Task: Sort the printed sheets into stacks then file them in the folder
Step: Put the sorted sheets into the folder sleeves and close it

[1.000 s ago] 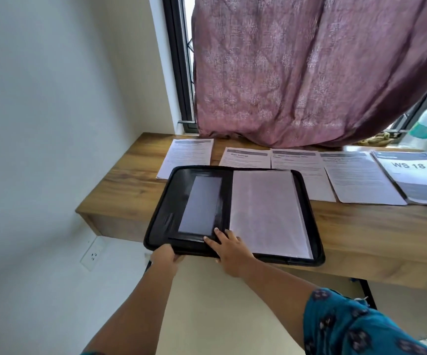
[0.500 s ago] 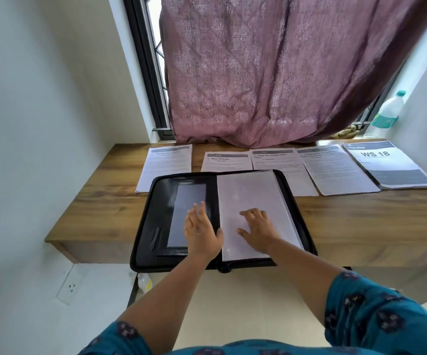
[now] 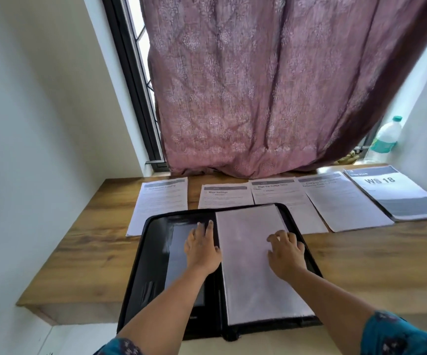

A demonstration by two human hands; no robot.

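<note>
Both hands have slid further up the open folder [image 3: 156,252] since a moment ago: the left hand [image 3: 202,249] is now lying higher on the left flap, and the right hand [image 3: 288,253] has gone up and out toward the right edge of the clear sleeve page [image 3: 256,265].

Left hand is lying flat, fingers straight & together, pressing on the grey pocket panel [image 3: 179,254] just beside the spine; it's holding nothing. Right hand is resting palm-down on the sleeve page w/ fingers slightly bent, tips touching the plastic, also no grip on anything. Teal patterned sleeves [image 3: 399,334] are showing at the bottom of the view.

Black zip folder is sitting open on the wooden desk [image 3: 84,252], its near edge hanging over the desk front. Behind it the printed sheets [image 3: 161,203] are lying in a row along the back of the desk: one at far left, then two side by side w/ their lower parts tucked under the folder's far edge, then a fourth further right. At far right a thicker stack marked "WS 18" [image 3: 396,196] is lying angled, touching the fourth sheet's edge.

Mauve curtain [image 3: 271,85] is hanging over the window behind; a plastic bottle w/ teal label [image 3: 385,140] is standing on the sill at right.
</note>
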